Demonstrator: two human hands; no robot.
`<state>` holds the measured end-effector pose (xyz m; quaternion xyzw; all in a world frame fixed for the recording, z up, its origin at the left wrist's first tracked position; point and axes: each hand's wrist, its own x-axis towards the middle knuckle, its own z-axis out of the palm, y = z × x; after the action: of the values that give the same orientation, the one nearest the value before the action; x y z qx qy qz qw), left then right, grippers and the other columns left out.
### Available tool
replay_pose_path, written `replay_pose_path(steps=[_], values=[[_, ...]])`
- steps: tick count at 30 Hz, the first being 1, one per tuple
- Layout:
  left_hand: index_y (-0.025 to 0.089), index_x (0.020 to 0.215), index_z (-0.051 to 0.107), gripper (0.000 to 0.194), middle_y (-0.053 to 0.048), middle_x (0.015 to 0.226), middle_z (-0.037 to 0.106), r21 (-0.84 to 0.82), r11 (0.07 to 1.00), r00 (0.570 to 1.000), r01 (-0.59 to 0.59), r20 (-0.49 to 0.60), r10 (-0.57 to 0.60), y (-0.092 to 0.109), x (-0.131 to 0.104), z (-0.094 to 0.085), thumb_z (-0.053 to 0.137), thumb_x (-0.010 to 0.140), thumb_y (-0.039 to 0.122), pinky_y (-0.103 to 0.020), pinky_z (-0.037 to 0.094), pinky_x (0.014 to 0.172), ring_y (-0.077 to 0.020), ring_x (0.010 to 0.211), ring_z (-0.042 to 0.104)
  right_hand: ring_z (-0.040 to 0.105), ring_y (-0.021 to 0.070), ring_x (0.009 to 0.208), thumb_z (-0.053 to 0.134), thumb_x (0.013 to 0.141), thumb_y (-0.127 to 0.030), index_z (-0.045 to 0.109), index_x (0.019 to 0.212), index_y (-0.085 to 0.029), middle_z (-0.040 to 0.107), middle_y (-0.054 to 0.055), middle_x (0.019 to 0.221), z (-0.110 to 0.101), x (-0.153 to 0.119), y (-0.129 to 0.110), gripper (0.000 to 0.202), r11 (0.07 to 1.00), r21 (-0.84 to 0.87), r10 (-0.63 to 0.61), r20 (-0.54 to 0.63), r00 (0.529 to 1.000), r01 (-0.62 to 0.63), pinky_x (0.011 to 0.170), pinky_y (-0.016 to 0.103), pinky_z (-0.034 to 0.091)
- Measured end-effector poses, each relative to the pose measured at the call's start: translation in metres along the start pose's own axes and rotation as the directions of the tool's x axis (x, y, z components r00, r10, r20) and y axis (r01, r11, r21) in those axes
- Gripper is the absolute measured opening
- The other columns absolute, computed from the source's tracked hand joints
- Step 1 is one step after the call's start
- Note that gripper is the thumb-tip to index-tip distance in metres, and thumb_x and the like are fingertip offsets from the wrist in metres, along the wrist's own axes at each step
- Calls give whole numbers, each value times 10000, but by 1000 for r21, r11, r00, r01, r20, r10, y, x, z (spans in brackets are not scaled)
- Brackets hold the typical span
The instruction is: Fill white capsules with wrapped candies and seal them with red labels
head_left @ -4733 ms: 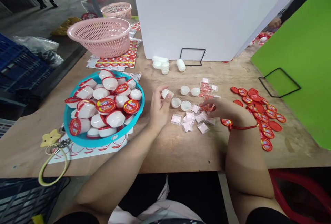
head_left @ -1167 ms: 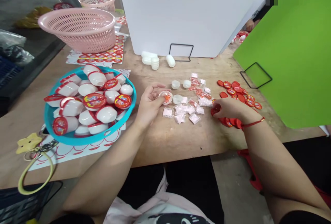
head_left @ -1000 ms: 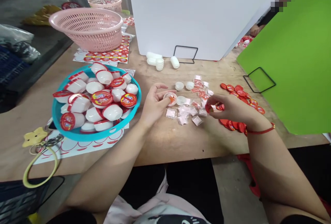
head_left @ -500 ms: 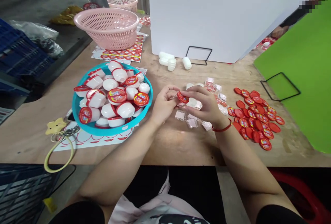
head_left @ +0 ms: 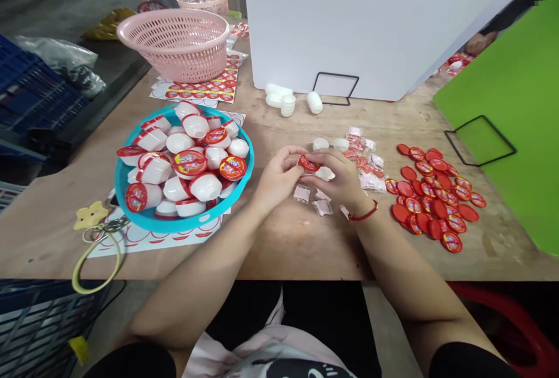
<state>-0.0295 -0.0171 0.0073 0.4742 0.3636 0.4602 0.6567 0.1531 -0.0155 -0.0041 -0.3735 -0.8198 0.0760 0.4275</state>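
Between my two hands, over the middle of the table, is a small container with a red lid [head_left: 309,163]; its body is mostly hidden by fingers. My left hand [head_left: 279,179] is closed around its left side. On the other side my right hand [head_left: 341,179] grips it, the fingers over the lid's edge. Small clear packets [head_left: 323,207] lie just below the hands, and white cups [head_left: 321,144] stand just beyond them. A pile of red lids [head_left: 434,191] is spread to the right. The blue basin [head_left: 183,228] at left holds many white cups with red lids.
Behind the basin a pink basket [head_left: 174,46] sits on printed sticker sheets [head_left: 201,91]. White capsules [head_left: 279,95] lie before a white board [head_left: 323,23]. At right stands a green board [head_left: 506,133] with a wire stand [head_left: 480,139]. A keyring with a yellow loop [head_left: 98,285] hangs over the front edge.
My right hand has drawn in and closed more tightly over the red lid, its wrist shifting left. My left hand stays around the container. The view has shifted slightly.
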Motion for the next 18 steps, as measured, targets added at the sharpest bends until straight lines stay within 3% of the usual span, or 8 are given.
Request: replay_pose_path(steps=[6, 10, 13, 15, 18], values=[[200, 1174, 659, 473, -43, 1001, 760, -180, 980, 988, 85, 141, -60, 7, 1, -6, 796, 721, 215, -244, 542, 745, -134, 820, 704, 690, 251, 1030, 696, 913, -445, 691, 1141, -237, 734, 88, 1098, -6, -2, 3, 309, 997, 41, 62, 2, 998, -62, 907, 419, 557], [213, 1171, 689, 493, -41, 963, 762, -183, 979, 989, 85, 134, -61, 3, 2, -6, 856, 724, 337, -242, 553, 735, -141, 819, 709, 677, 218, 896, 567, 992, -443, 661, 1147, -207, 718, 77, 975, -11, -3, 2, 297, 997, 10, 77, 75, 994, -78, 801, 360, 540], [203, 1098, 688, 446, -34, 924, 748, -187, 980, 990, 69, 130, -45, -3, 3, -4, 861, 724, 372, -251, 564, 732, -145, 814, 703, 651, 212, 799, 634, 933, -528, 647, 1113, -195, 699, 67, 896, -10, -4, 2, 379, 999, -2, 51, 84, 995, -51, 716, 334, 515], [204, 1070, 677, 415, -17, 849, 723, -127, 992, 993, 21, 119, -6, -6, 5, -4, 842, 745, 402, -252, 560, 702, -140, 760, 683, 624, 195, 712, 683, 881, -578, 648, 1033, -202, 681, 45, 817, -9, -5, 1, 408, 996, -6, 90, 77, 993, -90, 646, 312, 485], [207, 1060, 686, 357, -16, 845, 702, 90, 992, 994, -90, 75, 83, -6, 6, -6, 798, 790, 412, -245, 539, 709, -139, 767, 660, 584, 160, 627, 672, 886, -588, 631, 930, -203, 654, 18, 742, -9, -5, 0, 390, 987, 30, 153, 71, 986, -155, 582, 282, 439]])
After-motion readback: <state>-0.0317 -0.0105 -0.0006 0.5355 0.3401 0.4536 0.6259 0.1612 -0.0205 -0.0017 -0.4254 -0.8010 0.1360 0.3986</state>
